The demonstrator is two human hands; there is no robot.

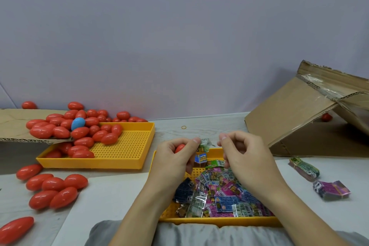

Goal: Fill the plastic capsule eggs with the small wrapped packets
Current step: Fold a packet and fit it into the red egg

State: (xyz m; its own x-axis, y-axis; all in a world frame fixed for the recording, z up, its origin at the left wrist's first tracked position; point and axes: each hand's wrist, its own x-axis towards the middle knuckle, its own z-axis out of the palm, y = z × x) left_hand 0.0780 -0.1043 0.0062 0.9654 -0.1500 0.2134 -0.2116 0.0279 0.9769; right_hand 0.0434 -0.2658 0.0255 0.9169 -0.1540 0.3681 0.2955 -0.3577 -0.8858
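Red egg (179,148) gripped in curled left hand (175,157), thumb pinching small packet (204,143) at it; right hand (239,151) fingers curled, pinching packet's other end; packet tray (219,221) beneath.

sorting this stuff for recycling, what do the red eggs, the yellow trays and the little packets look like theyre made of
Red eggs: hard glossy plastic, judging by the sharp white highlights.
Yellow trays: moulded plastic, matte, with a grid of small holes in the floor.
Packets: thin printed film or foil, probably; they are crinkled and glint.
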